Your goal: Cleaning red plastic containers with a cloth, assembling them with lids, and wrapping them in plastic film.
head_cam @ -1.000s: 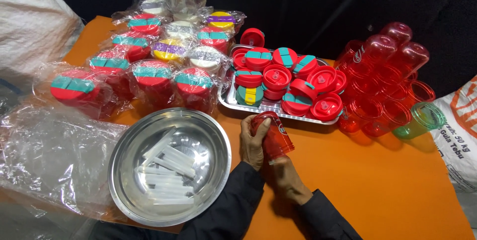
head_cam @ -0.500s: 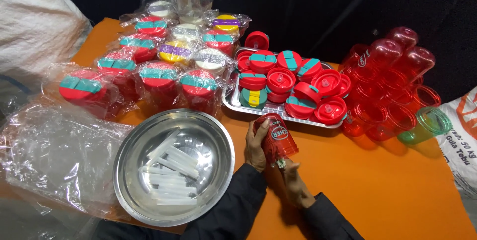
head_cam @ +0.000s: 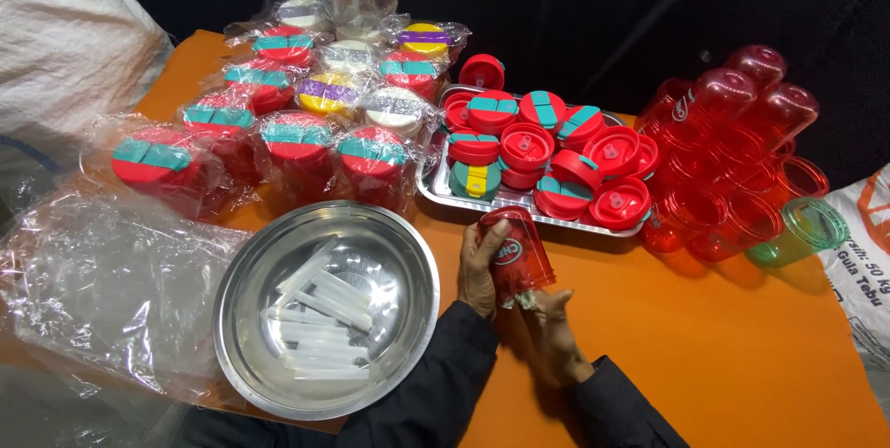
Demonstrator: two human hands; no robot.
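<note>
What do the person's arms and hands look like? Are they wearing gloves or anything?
No gloves: both hands are bare, the left hand and the right hand. Each arm is covered by a long dark sleeve, black or close to it, that ends at the wrist. No rings, watch or markings show from the head camera.

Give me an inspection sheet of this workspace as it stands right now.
Surface: orange tabletop, mostly covered.
Job's things: translucent red plastic cup, held bottom end up.
Clutter: round steel bowl holding clear plastic straws; steel tray of red lids; bagged lidded cups; stack of empty red cups with one green cup; loose clear plastic bags.
Grippers: left hand grips the cup's side; right hand touches its lower rim.
Cables: nothing seen.
Surroundings: white woven sacks at both sides, dark backdrop behind.
</note>
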